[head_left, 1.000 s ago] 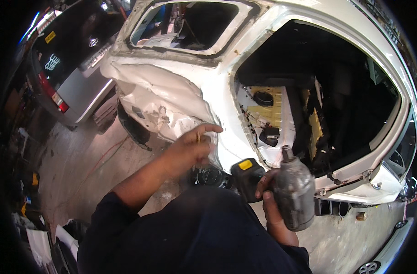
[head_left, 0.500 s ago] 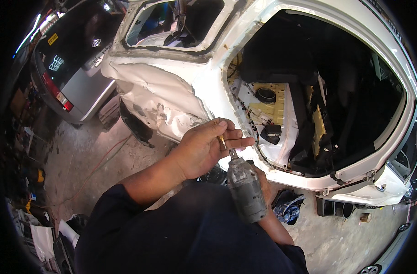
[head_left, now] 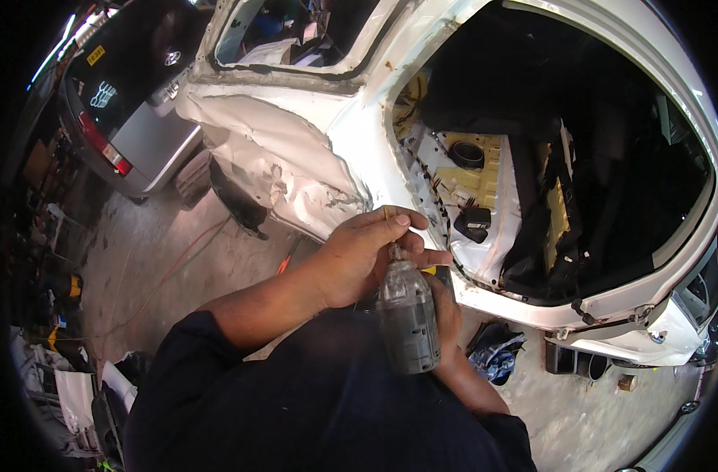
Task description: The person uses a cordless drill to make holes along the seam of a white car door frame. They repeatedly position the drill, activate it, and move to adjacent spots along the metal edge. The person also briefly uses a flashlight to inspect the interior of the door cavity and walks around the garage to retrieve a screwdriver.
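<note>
While you stood beside the white car [head_left: 485, 47], you held a drill [head_left: 407, 318] upright at chest height, just outside the open rear door frame. Its body was a grey, scuffed, rounded casing, dull and dusty, narrowing upward to a ribbed chuck with a thin, straw-coloured bit [head_left: 388, 224] standing out of the top. A small yellow patch showed beside the casing.

Your right hand [head_left: 445, 315] was wrapped around the drill from behind and below; its fingers were mostly hidden by the casing, so only a closed grasp on the tool could be made out. Your left hand [head_left: 367, 256] sat over the top of the drill, fingers curled in and pinched around the bit and the chuck, the thumb pressed on the near side, the fingertips [head_left: 422, 256] reaching past the chuck toward the car.

Left of the drill, the car's rear quarter panel [head_left: 280, 161] was crumpled, its white sheet metal folded into sharp creases with torn, rusty-looking edges. Beyond the drill, through the door opening, the cabin was stripped: bare painted floor, yellowish padding [head_left: 473, 177], black trim hanging loose. Below and right of the drill, a blue rag [head_left: 496, 358] lay bunched on the rough concrete floor [head_left: 162, 259]. Far left of the drill stood a silver car [head_left: 131, 118] with a red tail lamp.
</note>
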Available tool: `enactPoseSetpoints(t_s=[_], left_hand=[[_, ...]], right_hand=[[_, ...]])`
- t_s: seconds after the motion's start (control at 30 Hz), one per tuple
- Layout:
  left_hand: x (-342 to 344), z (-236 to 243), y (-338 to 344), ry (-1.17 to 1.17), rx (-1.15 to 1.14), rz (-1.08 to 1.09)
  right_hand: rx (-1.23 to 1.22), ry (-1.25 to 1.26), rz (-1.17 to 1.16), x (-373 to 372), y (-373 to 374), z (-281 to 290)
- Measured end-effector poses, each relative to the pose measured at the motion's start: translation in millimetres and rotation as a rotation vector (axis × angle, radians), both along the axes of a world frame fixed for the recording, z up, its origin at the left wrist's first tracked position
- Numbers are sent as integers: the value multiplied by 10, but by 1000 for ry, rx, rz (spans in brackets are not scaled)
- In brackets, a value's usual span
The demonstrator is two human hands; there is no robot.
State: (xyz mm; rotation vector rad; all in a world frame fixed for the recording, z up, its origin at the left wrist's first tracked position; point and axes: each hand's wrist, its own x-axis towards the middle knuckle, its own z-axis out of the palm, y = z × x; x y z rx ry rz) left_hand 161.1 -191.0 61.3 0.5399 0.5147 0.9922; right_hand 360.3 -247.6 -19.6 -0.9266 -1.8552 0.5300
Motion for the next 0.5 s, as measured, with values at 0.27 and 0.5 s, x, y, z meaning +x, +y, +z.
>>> enactPoseSetpoints(t_s=[0.27, 0.5], left_hand=[[-388, -151, 289, 158, 20, -20], [-1053, -420, 760, 314, 321, -211]], right_hand=[[-117, 28, -166, -655, 127, -102], [0, -63, -490, -1450, 812, -262]])
